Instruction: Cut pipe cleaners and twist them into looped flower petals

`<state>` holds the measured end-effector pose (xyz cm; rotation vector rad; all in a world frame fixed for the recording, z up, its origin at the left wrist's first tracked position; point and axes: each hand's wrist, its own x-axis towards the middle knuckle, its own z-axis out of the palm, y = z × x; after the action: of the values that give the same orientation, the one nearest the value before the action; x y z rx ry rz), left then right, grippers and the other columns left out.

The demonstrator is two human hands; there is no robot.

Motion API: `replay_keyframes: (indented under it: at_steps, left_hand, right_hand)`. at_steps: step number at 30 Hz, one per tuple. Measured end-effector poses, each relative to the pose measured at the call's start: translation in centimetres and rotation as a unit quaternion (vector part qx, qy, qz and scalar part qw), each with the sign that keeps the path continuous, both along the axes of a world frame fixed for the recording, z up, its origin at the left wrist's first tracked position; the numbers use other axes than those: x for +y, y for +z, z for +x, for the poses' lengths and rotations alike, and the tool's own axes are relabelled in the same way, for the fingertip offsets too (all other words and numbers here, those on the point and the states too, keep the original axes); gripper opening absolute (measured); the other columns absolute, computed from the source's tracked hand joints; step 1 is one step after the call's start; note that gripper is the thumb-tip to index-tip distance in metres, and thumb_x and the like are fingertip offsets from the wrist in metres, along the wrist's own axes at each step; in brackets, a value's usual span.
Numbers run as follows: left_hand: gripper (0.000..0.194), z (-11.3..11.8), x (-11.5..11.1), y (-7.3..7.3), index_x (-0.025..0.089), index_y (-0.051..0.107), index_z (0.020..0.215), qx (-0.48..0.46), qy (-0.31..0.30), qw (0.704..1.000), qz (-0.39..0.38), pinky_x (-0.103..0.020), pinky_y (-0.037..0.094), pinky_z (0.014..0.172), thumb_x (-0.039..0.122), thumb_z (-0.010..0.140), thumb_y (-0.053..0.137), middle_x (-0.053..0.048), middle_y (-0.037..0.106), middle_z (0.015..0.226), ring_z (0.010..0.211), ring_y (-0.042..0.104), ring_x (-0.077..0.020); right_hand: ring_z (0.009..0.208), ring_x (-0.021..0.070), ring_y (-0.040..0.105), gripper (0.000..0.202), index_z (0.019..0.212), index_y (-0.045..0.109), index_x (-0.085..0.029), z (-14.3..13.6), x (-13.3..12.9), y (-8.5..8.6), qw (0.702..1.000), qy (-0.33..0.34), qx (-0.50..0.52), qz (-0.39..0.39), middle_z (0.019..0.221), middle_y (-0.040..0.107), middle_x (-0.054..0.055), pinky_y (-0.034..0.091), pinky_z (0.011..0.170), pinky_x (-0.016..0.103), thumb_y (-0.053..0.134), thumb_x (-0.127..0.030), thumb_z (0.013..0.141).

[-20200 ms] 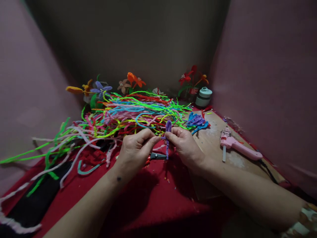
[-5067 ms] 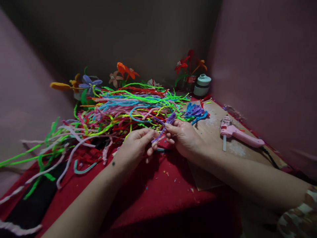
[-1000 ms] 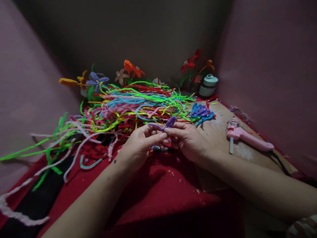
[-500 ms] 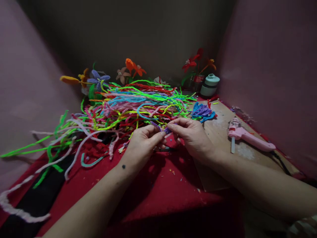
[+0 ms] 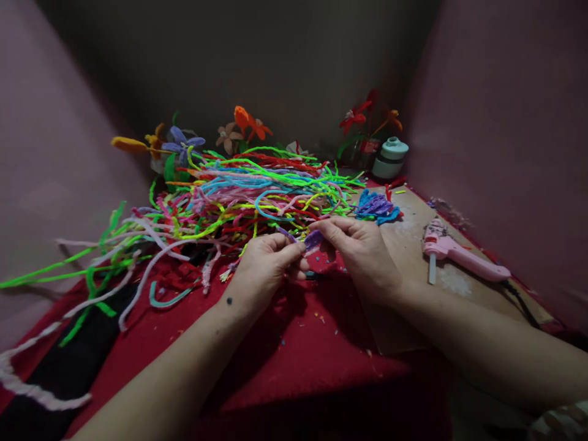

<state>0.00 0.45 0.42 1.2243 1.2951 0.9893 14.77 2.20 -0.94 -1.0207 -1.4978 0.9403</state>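
A small purple fuzzy piece (image 5: pixel 313 240) is pinched between both hands, above the red cloth (image 5: pixel 294 349). My left hand (image 5: pixel 269 263) closes its thumb and fingers on the left end, where a thin purple strand sticks up. On the right end, my right hand (image 5: pixel 356 251) grips with thumb and index finger. Right behind the hands lies a big heap of coloured pipe cleaners (image 5: pixel 257 190). A bundle of blue and purple pipe cleaners (image 5: pixel 377 207) rests behind my right hand.
A pink glue gun (image 5: pixel 463 254) lies on a brown board (image 5: pixel 404 245) at the right. A pale green bottle (image 5: pixel 389 158) and fuzzy flowers (image 5: pixel 182 144) stand at the back. Black cloth (image 5: pixel 78 349) is at the left.
My right hand has shifted slightly, and its fingers sit a little higher on the piece. More of the purple piece shows between the hands.
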Motion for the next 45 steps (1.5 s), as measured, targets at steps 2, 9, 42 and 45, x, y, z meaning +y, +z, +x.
replay_keyframes:
  at_steps: [2, 9, 42, 45]
  left_hand:
    - [0.02, 0.0, -0.1, 0.0, 0.012, 0.055, 0.062, -0.011, 0.002, 1.0, -0.001, -0.019, 0.044, 0.051, 0.027, 0.074, 0.061, 0.0, 0.061, 0.054, 0.046, 0.053, -0.0072]
    - [0.014, -0.2, 0.1, -0.1, 0.012, 0.061, 0.071, -0.053, -0.01, 0.998, -0.013, -0.022, 0.048, 0.056, 0.025, 0.07, 0.066, 0.001, 0.062, 0.059, 0.052, 0.058, -0.0091]
    - [0.011, -1.2, 0.5, -0.9, 0.017, 0.063, 0.081, 0.083, -0.077, 0.978, 0.174, -0.027, 0.05, 0.065, 0.022, 0.076, 0.055, -0.002, 0.065, 0.075, 0.069, 0.062, -0.015]
    - [0.019, -2.0, 1.0, -1.5, 0.02, 0.067, 0.089, 0.263, -0.128, 0.885, 0.361, -0.031, 0.045, 0.077, 0.023, 0.081, 0.05, -0.005, 0.068, 0.082, 0.077, 0.06, -0.0162]
  right_hand:
    - [0.054, 0.0102, 0.052, 0.026, 0.082, 0.068, -0.014, 0.1, 0.1, 0.1, 0.997, 0.042, 0.029, -0.053, 0.065, 0.062, 0.001, 0.04, 0.051, 0.024, 0.057, -0.037, 0.08]
    - [0.048, 0.0077, 0.045, 0.023, 0.063, 0.063, -0.012, 0.0, 0.1, 0.2, 0.995, 0.034, 0.024, -0.089, 0.054, 0.054, -0.001, 0.033, 0.046, 0.022, 0.061, -0.031, 0.075]
    - [0.036, 0.0064, 0.042, 0.017, 0.062, 0.059, -0.012, -0.1, 0.6, 0.2, 0.964, 0.151, 0.061, -0.211, 0.045, 0.05, -0.003, 0.035, 0.038, 0.02, 0.062, -0.026, 0.071]
    - [0.038, 0.0062, 0.041, 0.015, 0.058, 0.058, -0.012, 0.1, 1.0, -0.2, 0.949, 0.189, 0.093, -0.235, 0.046, 0.049, -0.003, 0.033, 0.037, 0.019, 0.063, -0.022, 0.067]
